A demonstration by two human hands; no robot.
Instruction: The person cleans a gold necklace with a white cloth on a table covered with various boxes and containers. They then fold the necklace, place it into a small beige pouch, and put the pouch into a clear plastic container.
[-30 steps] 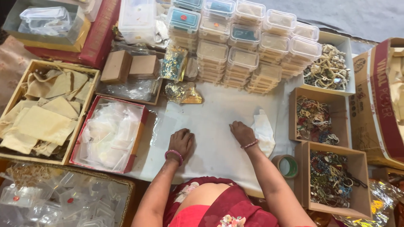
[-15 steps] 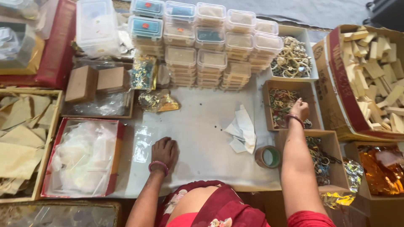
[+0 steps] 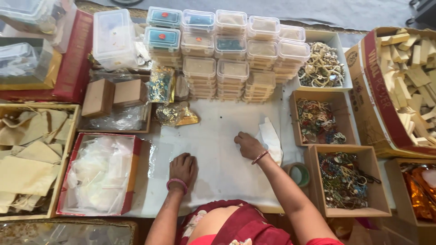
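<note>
The left hand point(image 3: 183, 167) lies palm down on the white sheet point(image 3: 218, 136), fingers curled loosely under, holding nothing that shows; a pink bangle sits on its wrist. The right hand point(image 3: 248, 145) rests on the same sheet a little farther out, fingers bunched and pressed to the surface; whether anything small is pinched under them cannot be told. Just beside it, touching its outer edge, lies a white pouch point(image 3: 271, 136), flat, soft-cornered, slightly crumpled and pale against the sheet. A tape roll point(image 3: 298, 173) sits near the right forearm.

To the left, a red-edged box point(image 3: 129, 179) holds clear plastic bags, and beyond it a tray point(image 3: 68, 149) holds beige cloth pouches. To the right, two cardboard boxes point(image 3: 313, 159) are full of tangled beaded jewellery; a white tray point(image 3: 338, 45) farther back holds pale pieces.

Past the hands, a gold foil packet point(image 3: 177, 114) lies on the sheet's far edge. Behind it stand stacks of clear lidded cases point(image 3: 227, 54), most with beige insides, a few teal.
</note>
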